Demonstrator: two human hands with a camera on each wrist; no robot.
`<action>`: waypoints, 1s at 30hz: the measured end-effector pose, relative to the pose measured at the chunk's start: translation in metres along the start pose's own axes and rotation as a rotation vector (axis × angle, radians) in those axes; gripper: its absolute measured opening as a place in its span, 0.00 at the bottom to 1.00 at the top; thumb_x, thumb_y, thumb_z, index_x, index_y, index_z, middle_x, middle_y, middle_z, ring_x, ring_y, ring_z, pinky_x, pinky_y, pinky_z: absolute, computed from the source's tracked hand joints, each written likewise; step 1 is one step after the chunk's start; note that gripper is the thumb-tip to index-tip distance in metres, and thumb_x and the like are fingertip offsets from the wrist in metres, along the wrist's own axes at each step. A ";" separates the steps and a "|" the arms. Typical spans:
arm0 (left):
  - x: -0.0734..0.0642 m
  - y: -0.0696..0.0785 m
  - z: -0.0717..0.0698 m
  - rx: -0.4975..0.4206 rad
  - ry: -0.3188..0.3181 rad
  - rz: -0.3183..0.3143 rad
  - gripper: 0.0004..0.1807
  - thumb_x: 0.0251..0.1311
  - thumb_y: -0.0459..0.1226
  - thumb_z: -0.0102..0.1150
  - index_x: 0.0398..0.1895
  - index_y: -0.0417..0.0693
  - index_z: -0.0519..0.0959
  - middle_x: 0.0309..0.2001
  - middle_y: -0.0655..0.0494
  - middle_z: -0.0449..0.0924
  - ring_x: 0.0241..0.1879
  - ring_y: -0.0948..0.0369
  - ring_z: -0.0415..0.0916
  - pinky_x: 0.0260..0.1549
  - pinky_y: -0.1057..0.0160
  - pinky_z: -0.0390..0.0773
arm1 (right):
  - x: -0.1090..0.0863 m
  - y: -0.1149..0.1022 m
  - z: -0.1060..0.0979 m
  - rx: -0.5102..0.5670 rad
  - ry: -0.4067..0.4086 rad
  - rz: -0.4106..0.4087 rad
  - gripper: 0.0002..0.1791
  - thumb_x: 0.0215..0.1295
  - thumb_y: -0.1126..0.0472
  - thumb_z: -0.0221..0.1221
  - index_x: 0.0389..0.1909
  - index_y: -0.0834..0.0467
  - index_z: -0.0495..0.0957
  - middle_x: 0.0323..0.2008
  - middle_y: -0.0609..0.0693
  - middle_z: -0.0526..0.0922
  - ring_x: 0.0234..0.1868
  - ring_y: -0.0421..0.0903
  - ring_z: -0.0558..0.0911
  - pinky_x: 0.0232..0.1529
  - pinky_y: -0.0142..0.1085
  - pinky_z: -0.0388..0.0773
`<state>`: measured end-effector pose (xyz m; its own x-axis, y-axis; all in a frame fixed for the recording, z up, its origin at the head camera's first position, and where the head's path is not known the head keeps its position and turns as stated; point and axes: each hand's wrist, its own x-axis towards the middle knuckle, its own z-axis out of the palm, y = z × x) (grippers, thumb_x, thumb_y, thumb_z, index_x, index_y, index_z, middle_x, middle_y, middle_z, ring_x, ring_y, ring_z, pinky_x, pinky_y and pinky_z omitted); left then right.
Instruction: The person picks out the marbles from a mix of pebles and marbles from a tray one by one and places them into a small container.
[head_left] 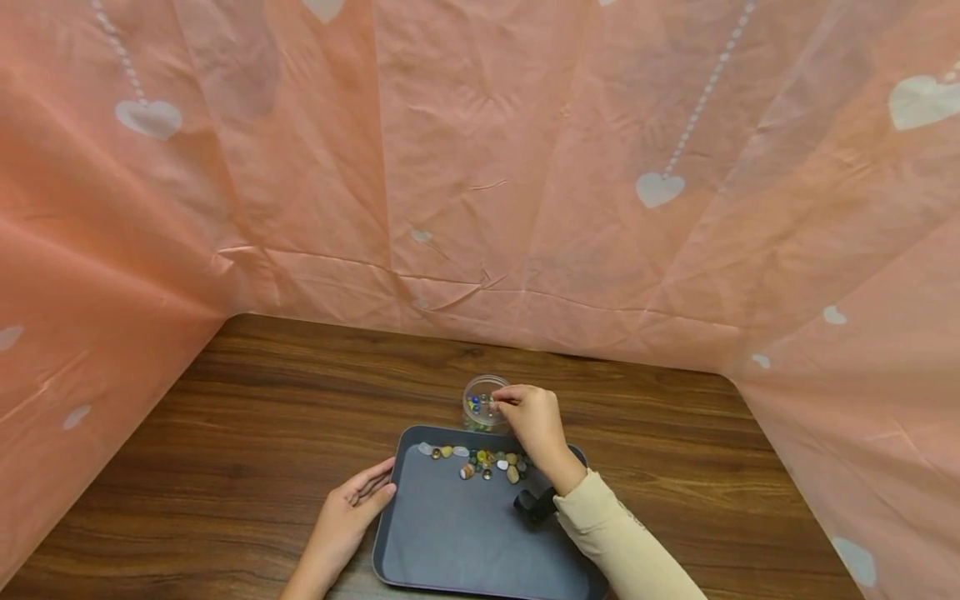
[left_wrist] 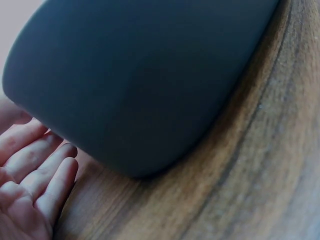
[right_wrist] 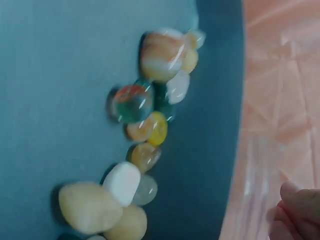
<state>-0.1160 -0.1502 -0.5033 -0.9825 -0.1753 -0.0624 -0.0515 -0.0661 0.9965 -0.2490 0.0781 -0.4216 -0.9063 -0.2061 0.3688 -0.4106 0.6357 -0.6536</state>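
Note:
My left hand (head_left: 345, 515) is at the left edge of a grey tray (head_left: 465, 542). In the left wrist view its fingers (left_wrist: 52, 182) reach nearly straight to the tray's dark outer wall (left_wrist: 145, 90). My right hand (head_left: 531, 415) is over a clear round jar (head_left: 480, 385), thumb and fingers bent close together at its mouth. I cannot tell whether a marble is between the fingertips. Colored glass marbles (head_left: 474, 405) show inside the jar. Along the tray's far side lie mixed pebbles (head_left: 513, 474) and marbles, among them a green-and-red marble (right_wrist: 132, 103) and a white pebble (right_wrist: 122, 182).
The tray lies on a brown wood-grain table (head_left: 300, 400), with the jar just beyond its far rim. Pink cloth (head_left: 465, 167) with white hearts hangs around the table's back and sides. A black wrist strap (head_left: 534, 505) on the right arm overlaps the tray.

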 end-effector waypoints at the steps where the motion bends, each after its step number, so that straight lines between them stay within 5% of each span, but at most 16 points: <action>1: 0.000 0.000 0.000 0.005 0.000 0.000 0.23 0.55 0.35 0.63 0.55 0.41 0.75 0.54 0.45 0.77 0.51 0.67 0.76 0.47 0.76 0.75 | -0.003 0.000 -0.001 0.027 0.003 0.020 0.06 0.50 0.65 0.67 0.31 0.61 0.86 0.28 0.52 0.87 0.30 0.45 0.85 0.27 0.30 0.81; 7: 0.000 0.000 0.002 0.002 -0.004 0.013 0.22 0.55 0.34 0.62 0.55 0.41 0.75 0.54 0.45 0.77 0.51 0.67 0.76 0.47 0.76 0.75 | -0.025 0.000 -0.007 0.209 -0.007 0.154 0.05 0.49 0.64 0.68 0.29 0.58 0.86 0.28 0.51 0.87 0.29 0.41 0.85 0.27 0.27 0.80; 12: 0.000 0.000 0.001 0.012 -0.001 0.023 0.22 0.55 0.35 0.63 0.55 0.41 0.75 0.54 0.45 0.77 0.50 0.68 0.76 0.47 0.76 0.75 | -0.032 0.000 -0.009 0.348 0.049 0.160 0.09 0.48 0.68 0.68 0.33 0.63 0.85 0.33 0.55 0.86 0.32 0.43 0.86 0.31 0.28 0.81; 20: -0.002 0.000 -0.001 0.029 -0.004 0.010 0.23 0.55 0.38 0.63 0.55 0.42 0.75 0.55 0.46 0.77 0.50 0.68 0.76 0.47 0.76 0.74 | -0.043 -0.001 -0.007 0.328 -0.001 0.203 0.07 0.47 0.64 0.69 0.30 0.57 0.86 0.31 0.52 0.87 0.31 0.40 0.85 0.28 0.26 0.80; 30: -0.001 0.002 -0.001 0.025 -0.003 0.006 0.23 0.55 0.38 0.63 0.55 0.43 0.75 0.54 0.46 0.77 0.52 0.65 0.76 0.47 0.76 0.74 | -0.054 0.008 0.003 0.245 -0.167 0.306 0.05 0.45 0.62 0.71 0.26 0.57 0.86 0.26 0.49 0.87 0.23 0.35 0.78 0.21 0.27 0.73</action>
<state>-0.1149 -0.1513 -0.5014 -0.9833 -0.1730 -0.0564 -0.0502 -0.0401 0.9979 -0.2039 0.0920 -0.4482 -0.9856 -0.1658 0.0340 -0.1130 0.4950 -0.8615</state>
